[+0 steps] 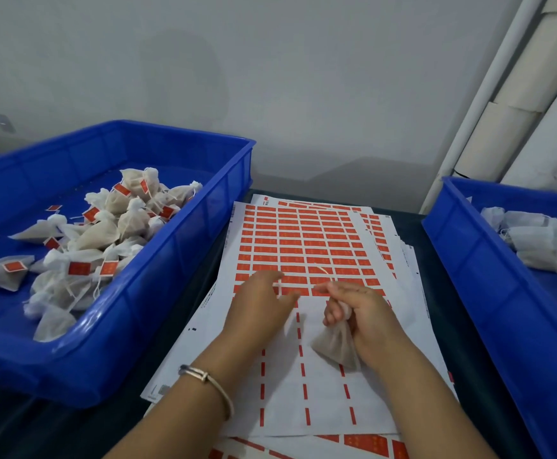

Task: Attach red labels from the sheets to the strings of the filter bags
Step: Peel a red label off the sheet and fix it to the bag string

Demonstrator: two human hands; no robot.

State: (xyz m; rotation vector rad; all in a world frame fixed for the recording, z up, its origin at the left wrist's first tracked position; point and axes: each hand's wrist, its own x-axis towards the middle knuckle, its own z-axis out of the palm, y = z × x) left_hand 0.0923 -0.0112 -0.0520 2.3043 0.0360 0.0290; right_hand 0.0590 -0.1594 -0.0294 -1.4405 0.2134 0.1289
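A stack of white sheets (307,389) covered with red labels (300,241) lies in the middle of the dark table. My right hand (361,313) grips a small white filter bag (335,347) by its neck, and the bag's string (323,270) sticks up from my fingers over the labels. My left hand (260,303) rests on the sheet just left of it, fingers lying on the lowest full row of labels. Whether it pinches a label I cannot tell.
A blue tray (184,240) on the left holds several filter bags with red labels on their strings. Another blue tray (459,246) on the right holds plain white bags. More sheets lie under the top one. A white wall stands behind.
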